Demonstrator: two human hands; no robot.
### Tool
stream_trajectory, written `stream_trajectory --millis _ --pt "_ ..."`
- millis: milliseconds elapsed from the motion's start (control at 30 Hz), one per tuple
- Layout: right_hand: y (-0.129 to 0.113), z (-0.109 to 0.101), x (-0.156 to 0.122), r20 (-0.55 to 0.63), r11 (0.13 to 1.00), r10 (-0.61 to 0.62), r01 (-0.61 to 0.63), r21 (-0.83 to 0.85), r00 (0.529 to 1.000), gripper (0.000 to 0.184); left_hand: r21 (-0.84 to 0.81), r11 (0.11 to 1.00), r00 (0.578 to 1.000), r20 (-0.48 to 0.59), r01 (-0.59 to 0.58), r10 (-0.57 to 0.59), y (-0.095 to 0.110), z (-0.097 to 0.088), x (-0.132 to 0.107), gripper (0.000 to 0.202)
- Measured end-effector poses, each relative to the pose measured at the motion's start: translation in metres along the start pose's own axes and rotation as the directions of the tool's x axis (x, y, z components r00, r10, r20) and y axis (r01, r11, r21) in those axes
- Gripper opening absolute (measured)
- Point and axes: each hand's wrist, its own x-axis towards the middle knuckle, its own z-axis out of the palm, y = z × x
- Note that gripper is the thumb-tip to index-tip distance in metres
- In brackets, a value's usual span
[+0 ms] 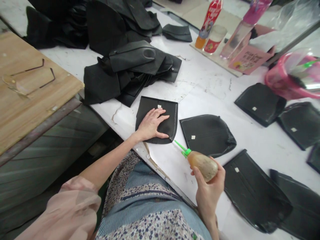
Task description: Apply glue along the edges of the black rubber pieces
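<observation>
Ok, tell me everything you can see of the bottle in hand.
The bottle is rounded and looks like translucent plastic, amber-tinted and stained, with a green cap and long thin nozzle. The right hand grips its body, tilted, nozzle pointing at the black piece under the left hand. Whether they touch is unclear.

Personal clutter at the margins: spectacles at left, bottles and pink containers at upper right.

Spectacles (27, 70), thin-framed, dark-tipped, arms unfolded, on a light wood-grain top (37, 103). Upper right, a row: red-labelled bottle (211, 16), orange liquid low inside; beside it a squat clear jar (215, 38), red label; then a tall clear bottle (236, 38), pink upper part. Next, a pink carton (250, 58), printed lettering, white material at its mouth. Crumpled clear plastic (297, 20) behind. Far right, pink tub (275, 80) with a bright green item (308, 65) in it; contents otherwise blurred.
</observation>
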Motion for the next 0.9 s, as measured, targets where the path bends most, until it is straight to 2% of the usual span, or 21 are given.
stream_trajectory --millis 133,333,667,900 --pt "-0.003 0.002 -0.002 -0.012 1.000 0.019 -0.019 0.000 1.000 0.070 0.009 1.000 1.000 -0.010 0.018 -0.018 0.003 0.001 0.001 0.087" --pt "-0.008 0.007 0.001 -0.021 0.996 -0.078 0.076 -0.054 0.997 0.067 0.012 1.000 0.999 -0.027 0.027 -0.027 0.006 0.002 0.002 0.087" --pt "0.007 0.014 0.005 -0.035 0.986 -0.146 0.143 -0.082 0.989 0.070 0.020 0.997 0.997 -0.022 0.077 -0.076 0.014 0.003 0.004 0.086" --pt "0.008 0.017 0.008 -0.019 0.974 -0.191 0.187 -0.124 0.981 0.069 0.023 0.996 0.996 -0.036 0.082 -0.082 0.015 0.003 0.004 0.085"
